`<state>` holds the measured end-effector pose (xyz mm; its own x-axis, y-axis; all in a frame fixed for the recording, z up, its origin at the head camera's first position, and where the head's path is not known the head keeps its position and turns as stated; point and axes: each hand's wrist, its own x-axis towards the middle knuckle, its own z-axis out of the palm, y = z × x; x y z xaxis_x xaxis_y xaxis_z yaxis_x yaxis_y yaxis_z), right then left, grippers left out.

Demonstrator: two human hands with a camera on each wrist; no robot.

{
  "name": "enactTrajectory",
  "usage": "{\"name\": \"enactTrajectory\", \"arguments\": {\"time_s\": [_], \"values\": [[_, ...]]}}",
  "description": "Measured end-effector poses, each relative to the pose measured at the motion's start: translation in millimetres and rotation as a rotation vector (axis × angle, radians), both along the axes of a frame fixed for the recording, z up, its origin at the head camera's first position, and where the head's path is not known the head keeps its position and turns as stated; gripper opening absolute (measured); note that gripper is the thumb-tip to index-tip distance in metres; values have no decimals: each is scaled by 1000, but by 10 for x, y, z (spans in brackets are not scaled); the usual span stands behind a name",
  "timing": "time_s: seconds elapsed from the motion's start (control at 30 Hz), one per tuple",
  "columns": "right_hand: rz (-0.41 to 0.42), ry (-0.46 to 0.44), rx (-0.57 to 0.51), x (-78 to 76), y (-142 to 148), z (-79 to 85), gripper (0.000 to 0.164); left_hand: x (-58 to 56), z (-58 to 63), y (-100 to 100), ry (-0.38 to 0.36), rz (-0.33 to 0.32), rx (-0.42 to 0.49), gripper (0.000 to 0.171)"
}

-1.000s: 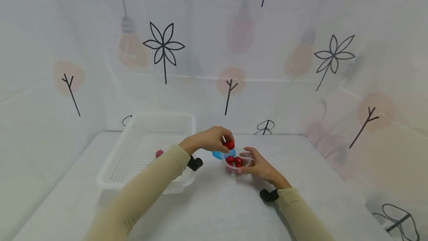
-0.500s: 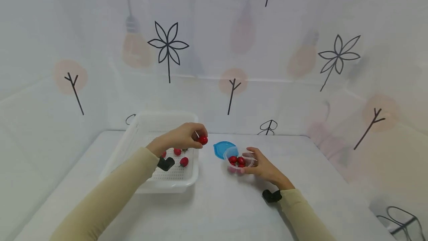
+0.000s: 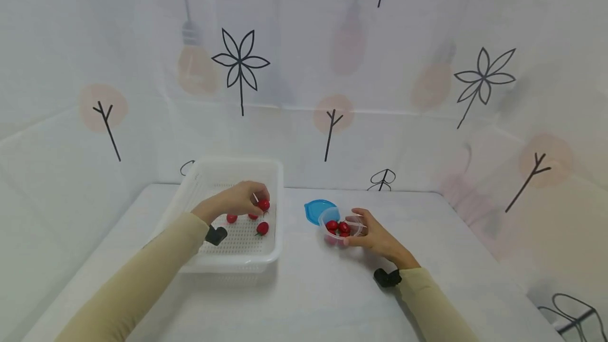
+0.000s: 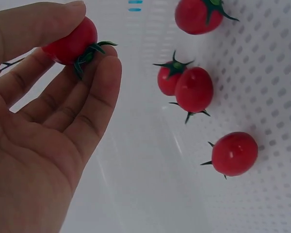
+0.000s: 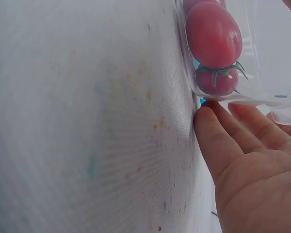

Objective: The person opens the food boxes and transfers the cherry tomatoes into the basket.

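Note:
Between thumb and fingers, my left hand (image 3: 235,199) pinches a red cherry tomato (image 4: 77,42) with a green calyx. It is over the right part of a white perforated basket (image 3: 233,260). Several other cherry tomatoes lie in the basket, among them one low in the left wrist view, a tomato (image 4: 235,153) near the side wall. My right hand (image 3: 376,235) holds a small clear plastic container (image 5: 264,53) on the table, thumb and fingers around its right side. Several cherry tomatoes sit inside, including a large one, a tomato (image 5: 214,36) against the wall.
A blue lid (image 3: 315,211) lies on the white table (image 3: 323,294) just behind and left of the clear container. The basket's raised rim stands between the left hand and the container. A patterned white cloth (image 3: 294,136) hangs behind the table.
My left hand has moved left from above the clear container to above the basket, carrying the cherry tomato. The right hand keeps its hold on the container. The head view has shifted slightly.

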<state>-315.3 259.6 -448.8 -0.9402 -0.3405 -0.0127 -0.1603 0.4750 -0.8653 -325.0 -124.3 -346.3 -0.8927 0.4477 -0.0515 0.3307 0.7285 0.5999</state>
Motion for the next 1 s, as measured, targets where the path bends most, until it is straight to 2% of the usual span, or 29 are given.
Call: {"name": "enactTrajectory", "arguments": {"time_s": [0.3,0.43,0.57,1.0], "values": [[-9,-10,-16,8,-11,22,98,-236,-201,-86,-51,23,-83,25],[-9,-12,-21,11,-17,29,98,-301,-261,-83,-81,52,-143,28],[-8,-7,-13,7,-21,34,97,-302,-271,-62,-109,72,-179,33],[-10,-19,-26,4,-32,33,100,-268,-278,-23,-113,61,-174,31]]}}
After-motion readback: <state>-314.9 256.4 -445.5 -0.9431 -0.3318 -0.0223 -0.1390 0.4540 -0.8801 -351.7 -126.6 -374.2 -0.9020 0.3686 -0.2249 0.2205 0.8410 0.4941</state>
